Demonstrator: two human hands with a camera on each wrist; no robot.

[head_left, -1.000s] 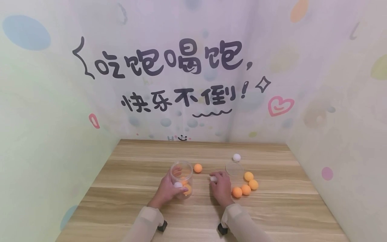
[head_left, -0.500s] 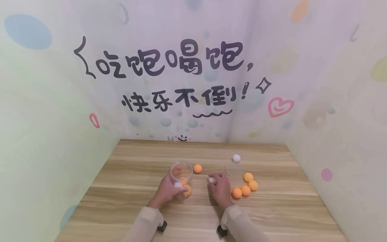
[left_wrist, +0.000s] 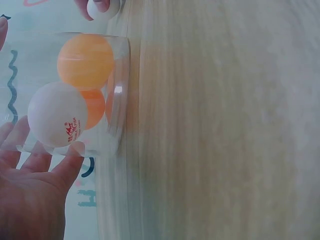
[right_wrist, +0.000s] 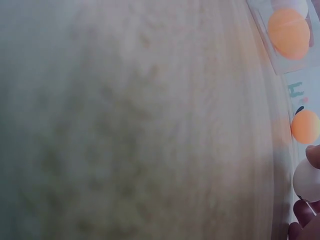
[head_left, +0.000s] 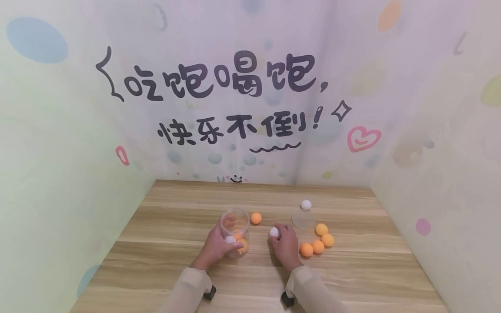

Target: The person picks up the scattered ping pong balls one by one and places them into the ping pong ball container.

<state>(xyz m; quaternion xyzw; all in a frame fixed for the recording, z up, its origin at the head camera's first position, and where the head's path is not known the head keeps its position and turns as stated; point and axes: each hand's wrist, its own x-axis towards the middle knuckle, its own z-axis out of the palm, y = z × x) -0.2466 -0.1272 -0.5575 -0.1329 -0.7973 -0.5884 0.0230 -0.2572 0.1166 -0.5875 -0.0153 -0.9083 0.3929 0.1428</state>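
My left hand (head_left: 216,244) grips a clear plastic jar (head_left: 235,221) upright on the table, its thumb wrapped round the near side. Inside, a white ping-pong ball (left_wrist: 57,115) with red print and orange ping-pong balls (left_wrist: 86,61) lie at the bottom. To the right, my right hand (head_left: 286,245) holds another white ping-pong ball (head_left: 275,233) low at the table; in the right wrist view its thumb and fingers close round this ball (right_wrist: 308,181) from two sides. One orange ball (head_left: 256,218) lies between the jar and that hand, further back.
Several orange balls (head_left: 318,246) curve in a row right of my right hand. Behind them lies a clear round lid (head_left: 303,218), with a white ball (head_left: 306,204) just beyond. Printed walls (head_left: 250,167) enclose the wooden table (head_left: 188,204) at the back and sides.
The white ball at my right hand has shifted slightly left and shows more between the fingers. My left hand and the jar have stayed in place.
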